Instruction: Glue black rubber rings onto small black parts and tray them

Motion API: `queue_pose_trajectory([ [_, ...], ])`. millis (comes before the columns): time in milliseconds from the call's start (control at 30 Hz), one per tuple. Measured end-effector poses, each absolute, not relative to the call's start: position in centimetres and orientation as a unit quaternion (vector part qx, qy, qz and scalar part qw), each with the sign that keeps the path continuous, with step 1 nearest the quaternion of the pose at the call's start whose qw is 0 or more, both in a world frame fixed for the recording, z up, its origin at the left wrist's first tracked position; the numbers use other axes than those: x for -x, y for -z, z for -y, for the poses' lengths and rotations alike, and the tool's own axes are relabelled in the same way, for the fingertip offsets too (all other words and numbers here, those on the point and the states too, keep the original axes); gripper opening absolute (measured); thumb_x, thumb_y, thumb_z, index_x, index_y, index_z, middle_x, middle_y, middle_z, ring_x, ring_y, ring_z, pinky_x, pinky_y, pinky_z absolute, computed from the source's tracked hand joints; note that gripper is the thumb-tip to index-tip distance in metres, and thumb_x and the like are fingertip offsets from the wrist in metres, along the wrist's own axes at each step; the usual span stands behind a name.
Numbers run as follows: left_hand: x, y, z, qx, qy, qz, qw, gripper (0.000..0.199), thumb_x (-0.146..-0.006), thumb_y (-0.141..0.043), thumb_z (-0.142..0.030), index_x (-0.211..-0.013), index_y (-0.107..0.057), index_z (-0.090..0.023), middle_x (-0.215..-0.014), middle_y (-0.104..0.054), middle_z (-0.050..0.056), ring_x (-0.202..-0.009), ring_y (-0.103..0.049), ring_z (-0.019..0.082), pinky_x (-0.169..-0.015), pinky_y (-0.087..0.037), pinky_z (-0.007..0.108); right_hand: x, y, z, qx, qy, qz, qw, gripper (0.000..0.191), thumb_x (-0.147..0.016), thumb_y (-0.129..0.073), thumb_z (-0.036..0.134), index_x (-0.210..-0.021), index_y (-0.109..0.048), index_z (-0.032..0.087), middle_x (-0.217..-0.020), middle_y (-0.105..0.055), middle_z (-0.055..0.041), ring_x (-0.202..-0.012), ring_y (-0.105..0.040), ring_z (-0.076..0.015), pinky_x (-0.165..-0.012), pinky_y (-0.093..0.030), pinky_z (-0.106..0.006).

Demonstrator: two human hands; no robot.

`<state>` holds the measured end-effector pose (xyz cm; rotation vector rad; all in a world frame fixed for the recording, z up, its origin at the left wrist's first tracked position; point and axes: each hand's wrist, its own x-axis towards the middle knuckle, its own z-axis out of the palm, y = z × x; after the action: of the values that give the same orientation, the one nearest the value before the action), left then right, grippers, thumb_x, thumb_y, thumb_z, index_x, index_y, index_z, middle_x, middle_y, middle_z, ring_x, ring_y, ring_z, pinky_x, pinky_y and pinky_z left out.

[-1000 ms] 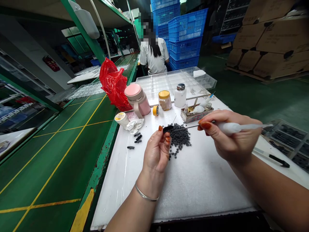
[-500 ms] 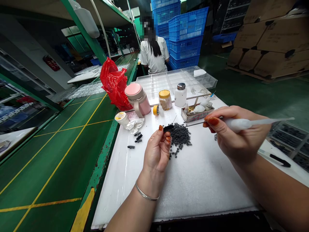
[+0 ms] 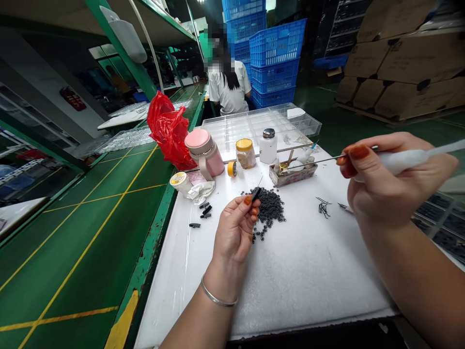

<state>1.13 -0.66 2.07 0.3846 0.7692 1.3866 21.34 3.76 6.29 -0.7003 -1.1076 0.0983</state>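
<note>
My left hand (image 3: 235, 229) pinches a small black plastic part (image 3: 256, 194) between thumb and fingertips, just left of a heap of tiny black rubber rings (image 3: 269, 206) on white foam sheeting (image 3: 301, 271). My right hand (image 3: 397, 182) grips a white-handled needle pick (image 3: 409, 161), its thin steel shaft pointing left over a small tool tray. Thin dark pins (image 3: 323, 207) lie below that hand. Several black plastic parts (image 3: 204, 211) sit left of my left hand.
A clear compartment tray (image 3: 259, 126), white bottle (image 3: 268, 146), amber jar (image 3: 245, 152), pink mug (image 3: 204, 152), yellow tape (image 3: 231, 168) and red bag (image 3: 169, 130) stand behind. A seated co-worker (image 3: 228, 85) and blue crates (image 3: 276, 58) lie beyond. The bench's green edge runs left.
My right hand has moved right and up, away from the rings, with the pick still in it. My left hand has turned the black part more upright. Thin dark pins now show on the foam.
</note>
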Motion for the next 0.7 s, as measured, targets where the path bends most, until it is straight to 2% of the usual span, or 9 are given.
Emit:
queue_pose_trajectory([
  [100,-1.3,-1.8,0.9,-0.295,-0.611,-0.382,0.628,0.023,-0.062,-0.083,-0.014,-0.080,-0.068,-0.011,-0.071,-0.066,0.004,-0.059,-0.061,0.009,-0.055,-0.051,0.014,-22.3,-6.3,-5.4,0.252,-0.027,0.481,0.839,0.010,-0.060,-0.079,0.017,-0.060,-0.069,0.014,-0.047,-0.057,-0.0019,-0.036,-0.050,-0.0148,-0.030,-0.029,-0.027],
  [267,-1.6,-1.7,1.5,-0.437,-0.587,-0.430,0.529,0.017,-0.069,-0.080,-0.020,-0.082,-0.072,-0.013,-0.068,-0.065,0.004,-0.059,-0.061,0.011,-0.058,-0.051,0.019,-23.4,-6.3,-6.2,0.258,-0.035,0.465,0.846,0.014,-0.059,-0.081,0.016,-0.057,-0.068,0.014,-0.046,-0.054,-0.0022,-0.038,-0.052,-0.0161,-0.029,-0.030,-0.027],
  [700,-2.0,-2.5,2.0,-0.339,-0.566,-0.391,0.642,0.017,-0.065,-0.082,-0.022,-0.078,-0.074,-0.014,-0.067,-0.066,0.005,-0.057,-0.060,0.010,-0.050,-0.049,0.015,-22.6,-6.1,-5.3,0.286,-0.014,0.502,0.816,0.014,-0.063,-0.079,0.021,-0.060,-0.068,0.014,-0.048,-0.058,-0.0019,-0.036,-0.050,-0.0130,-0.031,-0.031,-0.025],
])
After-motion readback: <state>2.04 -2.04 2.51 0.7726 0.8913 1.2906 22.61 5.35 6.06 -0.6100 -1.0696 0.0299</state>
